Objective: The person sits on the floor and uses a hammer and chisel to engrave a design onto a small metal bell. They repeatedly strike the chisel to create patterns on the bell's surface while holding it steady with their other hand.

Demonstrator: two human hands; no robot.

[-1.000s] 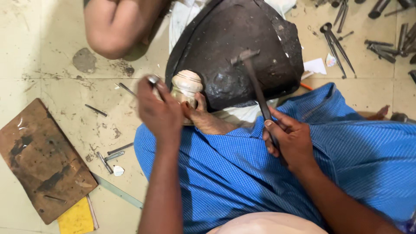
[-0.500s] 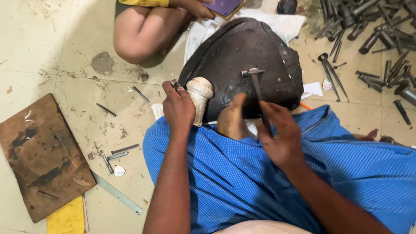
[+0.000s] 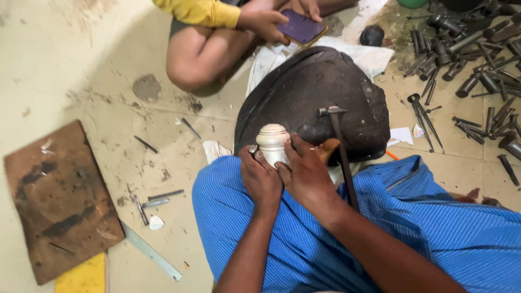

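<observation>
Knob: pale turned knob (image 3: 272,142), upright, against the near edge of the dark block (image 3: 315,92).
Left hand: left hand (image 3: 261,179) is just below the knob; fingers curled around its lower part, with a small metal tool between the fingertips, kind unclear.
Right hand: right hand (image 3: 308,176) touches the knob's right side, fingers wrapped onto it; thumb side hidden.
Hammer: hammer (image 3: 342,152) lies right of the knob, head on the block, handle passing under the right hand; whether that hand grips it cannot be told.
Cloth: blue cloth (image 3: 380,228) covers the lap directly below the knob.
Method: in my judgement, seat the knob firmly against the block, keep both grips low on its body, and keep fingertips clear of the top.
Outer items: brown board (image 3: 59,201) far left of the knob; loose punches (image 3: 472,65) far right; another person's hand with a phone (image 3: 302,27) beyond the block.
Hidden: the knob's base and its contact with the block are covered by the hands; the small tool's tip is too small to make out.
</observation>
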